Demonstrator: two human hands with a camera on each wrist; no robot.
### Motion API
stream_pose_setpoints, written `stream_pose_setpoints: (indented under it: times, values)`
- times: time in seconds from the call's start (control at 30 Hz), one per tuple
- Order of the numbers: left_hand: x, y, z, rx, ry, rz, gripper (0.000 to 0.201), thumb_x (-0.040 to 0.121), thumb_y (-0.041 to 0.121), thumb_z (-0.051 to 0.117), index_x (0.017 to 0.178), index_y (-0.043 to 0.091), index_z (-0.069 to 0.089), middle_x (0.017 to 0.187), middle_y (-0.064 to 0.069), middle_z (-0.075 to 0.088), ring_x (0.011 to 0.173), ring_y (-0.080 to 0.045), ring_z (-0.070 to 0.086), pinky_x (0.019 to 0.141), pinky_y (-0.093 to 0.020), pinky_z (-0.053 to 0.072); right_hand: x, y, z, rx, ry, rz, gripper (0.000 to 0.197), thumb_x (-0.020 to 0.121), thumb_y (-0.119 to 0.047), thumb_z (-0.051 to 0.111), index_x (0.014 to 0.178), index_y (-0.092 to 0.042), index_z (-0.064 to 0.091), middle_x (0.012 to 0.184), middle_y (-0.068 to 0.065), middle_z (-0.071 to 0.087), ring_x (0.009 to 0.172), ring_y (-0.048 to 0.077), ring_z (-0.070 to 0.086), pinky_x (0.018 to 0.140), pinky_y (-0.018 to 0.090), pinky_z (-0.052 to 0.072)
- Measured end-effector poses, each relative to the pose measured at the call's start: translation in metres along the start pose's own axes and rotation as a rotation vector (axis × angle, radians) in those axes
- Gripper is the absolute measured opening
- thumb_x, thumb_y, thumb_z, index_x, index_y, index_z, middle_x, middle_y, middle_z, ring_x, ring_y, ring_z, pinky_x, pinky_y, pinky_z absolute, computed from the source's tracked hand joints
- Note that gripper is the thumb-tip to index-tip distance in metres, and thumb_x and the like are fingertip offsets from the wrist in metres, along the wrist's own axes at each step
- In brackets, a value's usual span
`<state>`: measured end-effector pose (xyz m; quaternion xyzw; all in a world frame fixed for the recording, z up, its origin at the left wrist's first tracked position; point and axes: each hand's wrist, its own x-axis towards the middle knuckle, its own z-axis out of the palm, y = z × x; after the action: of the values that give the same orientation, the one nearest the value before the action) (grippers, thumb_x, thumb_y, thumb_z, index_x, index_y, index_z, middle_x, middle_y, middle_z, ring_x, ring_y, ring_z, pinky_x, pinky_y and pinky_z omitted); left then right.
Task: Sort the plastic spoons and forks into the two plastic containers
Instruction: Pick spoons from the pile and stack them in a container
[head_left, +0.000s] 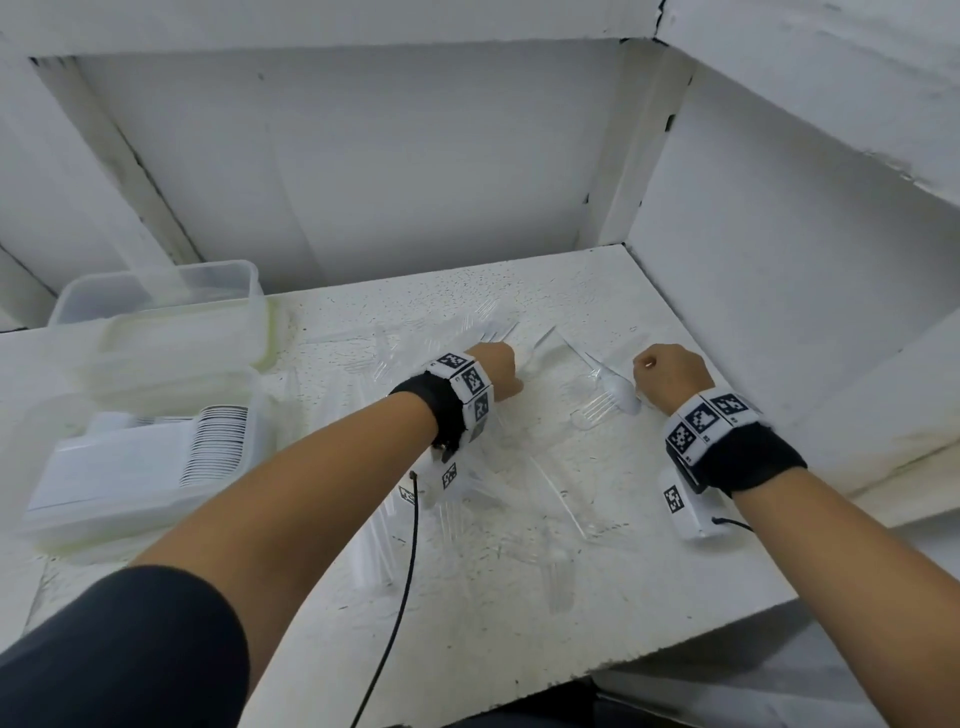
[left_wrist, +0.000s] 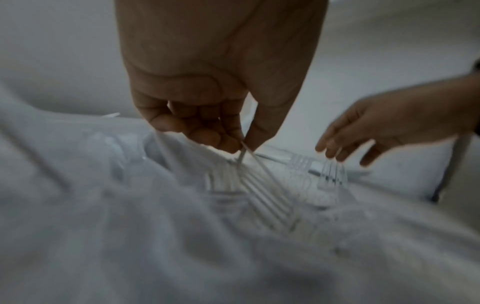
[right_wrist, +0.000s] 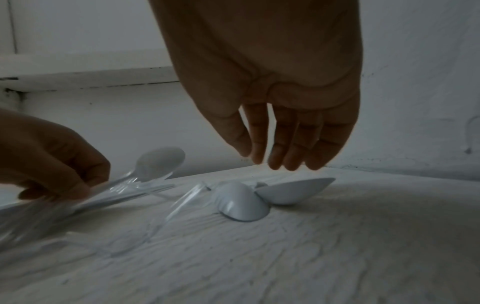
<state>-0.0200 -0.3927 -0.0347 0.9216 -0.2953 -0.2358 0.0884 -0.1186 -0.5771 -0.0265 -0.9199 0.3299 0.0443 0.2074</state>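
left hand (right_wrist: 49, 156) pinches a glossy clear spoon (right_wrist: 158, 162).

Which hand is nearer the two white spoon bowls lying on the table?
Right. The right hand hovers just above the spoon bowls; the left hand, gripping clear cutlery, is farther to their left.

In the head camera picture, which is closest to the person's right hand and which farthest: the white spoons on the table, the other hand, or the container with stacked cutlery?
From the right hand:
1. White spoons, just to its left on the table.
2. Left hand, farther left, mid-table.
3. Container with stacked cutlery, at the table's far left edge.
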Motion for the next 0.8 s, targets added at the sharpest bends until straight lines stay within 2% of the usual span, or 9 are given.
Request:
stream_pose_setpoints:
  times: [0.07,0.17,0.23,0.33,0.4,0.5,0.63,0.73,0.8]
  values:
    - [-0.004,-0.003,-0.005,-0.14,0.054,0.003,0.015,0.092,0.021,0.049,0.081,0.012,0.046,0.07,0.005,0.04,0.07,-0.014,0.043,0.054,-0.018,0.029,0.001,-0.002,-0.003,-0.084,-0.071,0.045,0.031,0.092,-0.008,0.048,0.122,-0.002,0.056,0.129,0.014,0.055,0.117,0.031,0.052,0.091,0.031,0.042]
    - [-0.011,-0.011,-0.01,-0.384,0.154,0.013,0.02,0.09,0.016,0.05,0.072,0.019,0.041,0.082,0.0,0.057,0.081,-0.018,0.052,0.059,-0.019,0.036,-0.004,-0.004,-0.001,-0.239,-0.156,0.036,0.028,0.094,-0.012,0.048,0.116,0.001,0.058,0.122,0.016,0.06,0.103,0.03,0.058,0.082,0.03,0.044]
    - [-0.019,-0.013,-0.015,-0.51,0.205,0.023,0.016,0.088,0.012,0.049,0.075,0.016,0.042,0.085,-0.003,0.063,0.078,-0.016,0.058,0.062,-0.019,0.041,-0.007,-0.004,0.002,-0.283,-0.168,0.007,0.028,0.094,-0.014,0.048,0.114,0.001,0.059,0.118,0.016,0.061,0.104,0.029,0.059,0.082,0.031,0.046]
    - [-0.029,-0.015,-0.021,-0.622,0.239,0.062,0.004,0.09,0.009,0.047,0.091,0.011,0.044,0.083,-0.006,0.064,0.067,-0.014,0.059,0.062,-0.022,0.045,-0.013,-0.006,0.0,-0.289,-0.188,-0.04,0.025,0.093,-0.009,0.049,0.114,-0.001,0.06,0.119,0.014,0.06,0.108,0.028,0.057,0.088,0.032,0.046]
    - [-0.033,-0.017,-0.025,-0.647,0.238,0.085,0.009,0.091,0.009,0.045,0.098,0.014,0.043,0.084,-0.007,0.062,0.068,-0.016,0.059,0.064,-0.025,0.048,-0.02,-0.009,-0.005,-0.261,-0.2,-0.08,0.022,0.093,-0.005,0.045,0.111,-0.005,0.058,0.116,0.012,0.06,0.1,0.027,0.058,0.08,0.032,0.047]
    - [-0.034,-0.017,-0.028,-0.579,0.249,0.098,0.009,0.092,0.012,0.043,0.1,0.016,0.041,0.084,-0.009,0.059,0.07,-0.021,0.053,0.065,-0.03,0.047,-0.036,-0.013,-0.016,-0.174,-0.21,-0.116,0.026,0.092,0.001,0.031,0.107,-0.013,0.048,0.095,0.012,0.056,0.07,0.029,0.061,0.056,0.028,0.045]
    - [-0.026,-0.013,-0.024,-0.477,0.272,0.093,0.009,0.093,0.016,0.043,0.102,0.014,0.044,0.085,-0.008,0.055,0.063,-0.016,0.046,0.053,-0.022,0.034,-0.042,-0.016,-0.036,-0.12,-0.036,-0.256,0.044,0.087,0.007,0.034,0.123,-0.015,0.049,0.068,0.004,0.045,0.055,0.018,0.044,0.049,0.025,0.035]
    - [-0.013,-0.006,-0.022,-0.365,0.278,0.106,0.018,0.095,0.021,0.044,0.102,0.008,0.054,0.082,-0.002,0.053,0.072,-0.019,0.047,0.053,-0.02,0.031,-0.047,-0.022,-0.052,0.138,0.143,-0.324,0.031,0.091,-0.005,0.048,0.121,-0.013,0.053,0.075,0.009,0.054,0.064,0.023,0.049,0.054,0.027,0.037]
    - [-0.005,0.0,-0.022,-0.309,0.269,0.127,0.02,0.095,0.021,0.043,0.083,0.009,0.054,0.069,0.0,0.048,0.074,-0.02,0.047,0.052,-0.02,0.029,-0.045,-0.023,-0.058,0.319,0.282,-0.328,0.023,0.09,-0.015,0.057,0.112,-0.012,0.058,0.083,0.007,0.057,0.072,0.02,0.051,0.057,0.018,0.039]
